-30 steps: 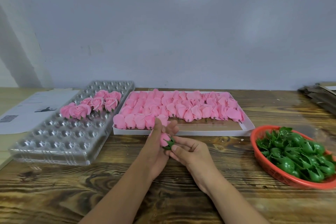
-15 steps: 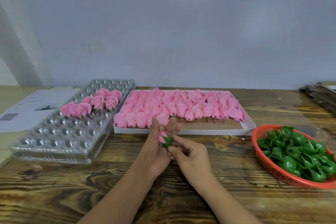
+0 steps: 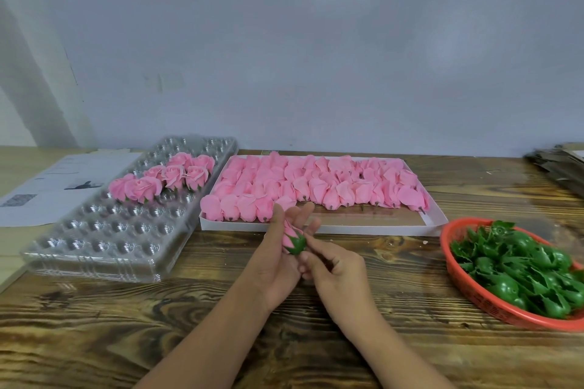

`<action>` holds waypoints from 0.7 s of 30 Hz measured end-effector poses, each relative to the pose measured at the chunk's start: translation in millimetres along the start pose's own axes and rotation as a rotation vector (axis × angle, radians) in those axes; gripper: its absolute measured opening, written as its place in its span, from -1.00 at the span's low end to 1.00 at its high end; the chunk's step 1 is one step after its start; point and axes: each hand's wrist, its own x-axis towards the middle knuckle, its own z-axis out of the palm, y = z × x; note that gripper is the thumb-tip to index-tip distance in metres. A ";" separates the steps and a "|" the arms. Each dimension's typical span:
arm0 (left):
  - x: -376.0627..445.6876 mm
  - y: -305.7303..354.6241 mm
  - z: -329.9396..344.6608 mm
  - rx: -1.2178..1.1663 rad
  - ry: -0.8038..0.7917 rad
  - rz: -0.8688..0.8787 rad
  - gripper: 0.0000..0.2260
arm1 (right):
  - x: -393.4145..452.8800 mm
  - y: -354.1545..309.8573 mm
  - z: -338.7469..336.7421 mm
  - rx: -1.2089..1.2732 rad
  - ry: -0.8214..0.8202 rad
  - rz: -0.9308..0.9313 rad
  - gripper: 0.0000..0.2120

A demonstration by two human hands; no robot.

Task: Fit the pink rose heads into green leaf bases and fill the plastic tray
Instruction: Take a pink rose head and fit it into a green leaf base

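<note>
Seating a rose (image 3: 288,232) in its base (image 3: 297,243): left hand (image 3: 278,257) cradling the bloom, right hand (image 3: 331,268) pinching green, tray (image 3: 94,257) waiting.

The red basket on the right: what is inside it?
The red basket holds a heap of green leaf bases, piled loosely one over another. The ones underneath and the basket's bottom are covered by the top layer, so their number cannot be told.

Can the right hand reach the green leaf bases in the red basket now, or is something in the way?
Probably yes. The red basket lies open on the right hand's side, with bare table between. But its fingers touch the green leaf base on the rose the left hand holds.
</note>
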 end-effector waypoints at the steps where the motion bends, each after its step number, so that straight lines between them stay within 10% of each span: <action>1: 0.2 0.3 -0.4 0.004 -0.002 0.003 -0.72 | -0.1 0.6 -0.2 -0.006 0.007 0.010 -0.68; 21: 0.3 -1.9 -0.9 0.043 -0.058 0.048 -0.68 | -4.6 -1.3 -5.2 -0.200 0.065 -0.118 -0.76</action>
